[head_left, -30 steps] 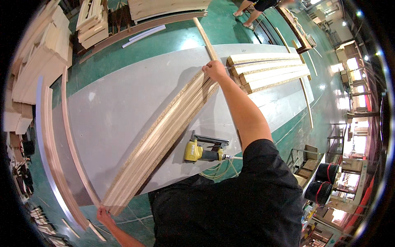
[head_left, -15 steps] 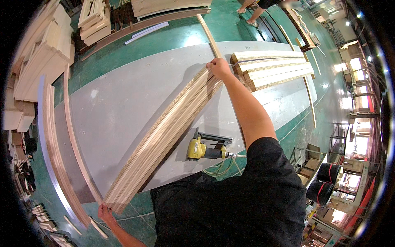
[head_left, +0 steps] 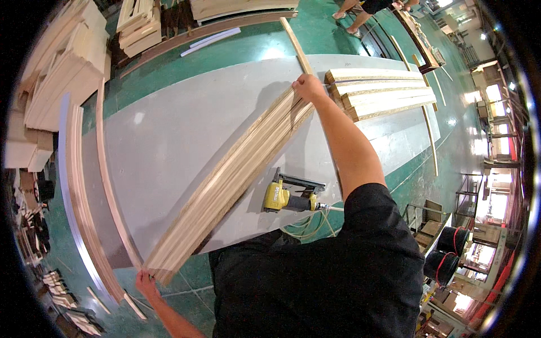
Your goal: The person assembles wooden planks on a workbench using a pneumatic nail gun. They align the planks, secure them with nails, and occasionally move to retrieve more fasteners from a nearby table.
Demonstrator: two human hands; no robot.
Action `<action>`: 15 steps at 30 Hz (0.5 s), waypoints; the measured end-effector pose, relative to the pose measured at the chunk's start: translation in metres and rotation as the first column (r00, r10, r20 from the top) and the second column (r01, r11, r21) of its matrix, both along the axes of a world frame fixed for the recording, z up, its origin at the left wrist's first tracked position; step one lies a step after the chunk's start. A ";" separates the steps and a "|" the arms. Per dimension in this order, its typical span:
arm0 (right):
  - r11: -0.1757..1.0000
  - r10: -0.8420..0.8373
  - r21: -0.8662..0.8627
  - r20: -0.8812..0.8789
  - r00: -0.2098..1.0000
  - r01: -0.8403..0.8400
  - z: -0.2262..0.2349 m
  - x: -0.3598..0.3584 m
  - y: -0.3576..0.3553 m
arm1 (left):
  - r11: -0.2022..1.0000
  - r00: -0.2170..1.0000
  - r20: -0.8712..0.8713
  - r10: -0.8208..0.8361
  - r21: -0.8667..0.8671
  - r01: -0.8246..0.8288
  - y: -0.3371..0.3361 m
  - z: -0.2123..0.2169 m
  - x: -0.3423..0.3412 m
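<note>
On the grey table (head_left: 169,129), both hands grip the stack of wood strips (head_left: 231,180) — left hand (head_left: 145,280) at the near end, right hand (head_left: 308,87) at the far — squaring it, seemingly ahead of the yellow nail gun (head_left: 290,197).

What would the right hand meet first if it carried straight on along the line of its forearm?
Probably the thin wooden strip that runs on from the right hand over the far edge of the grey table. The stack of flat boards lies just to the right of that line, though depth is unclear.
</note>
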State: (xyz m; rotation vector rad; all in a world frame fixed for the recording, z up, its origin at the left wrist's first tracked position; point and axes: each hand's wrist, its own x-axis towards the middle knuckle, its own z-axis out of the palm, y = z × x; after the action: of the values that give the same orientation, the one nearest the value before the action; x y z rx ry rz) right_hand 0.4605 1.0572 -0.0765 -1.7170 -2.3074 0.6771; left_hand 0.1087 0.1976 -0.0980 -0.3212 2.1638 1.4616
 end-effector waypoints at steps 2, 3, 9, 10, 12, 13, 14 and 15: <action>0.983 0.015 0.184 -0.005 1.000 -0.014 -0.010 0.001 -0.001 | 1.000 1.000 0.005 -0.011 0.028 0.010 -0.005 0.000 0.000; 0.963 0.078 0.257 0.004 0.997 -0.076 -0.008 -0.002 -0.008 | 1.000 1.000 -0.013 -0.025 0.018 0.025 -0.020 -0.002 0.001; 0.894 0.429 0.118 0.053 0.902 -0.432 0.018 0.066 -0.159 | 0.914 0.911 -0.350 -0.218 -0.402 0.064 -0.007 0.032 0.010; 0.885 0.459 0.035 0.089 0.884 -0.463 0.021 0.083 -0.192 | 0.839 0.821 -0.428 -0.378 -0.533 0.108 0.005 0.037 0.018; 0.862 0.504 -0.131 0.109 0.857 -0.490 0.040 0.090 -0.261 | 0.694 0.615 -0.458 -0.642 -0.687 0.214 0.030 0.055 0.032; 0.837 0.547 -0.074 0.115 0.829 -0.542 0.043 0.097 -0.284 | 0.640 0.540 -0.431 -0.723 -0.711 0.289 0.043 0.065 0.036; 0.811 0.582 -0.018 0.132 0.803 -0.585 0.042 0.099 -0.299 | 0.606 0.482 -0.410 -0.774 -0.701 0.376 0.059 0.078 0.038; 0.829 0.557 -0.020 0.125 0.821 -0.559 0.041 0.093 -0.308 | 0.521 0.471 -0.312 -0.826 -0.742 0.422 0.069 0.088 0.037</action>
State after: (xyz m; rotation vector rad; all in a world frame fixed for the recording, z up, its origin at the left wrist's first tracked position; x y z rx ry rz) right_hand 0.5530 0.7495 -0.0356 -1.0772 -2.9271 0.6429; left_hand 0.1456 0.2663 -0.0097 0.9420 2.7417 0.4013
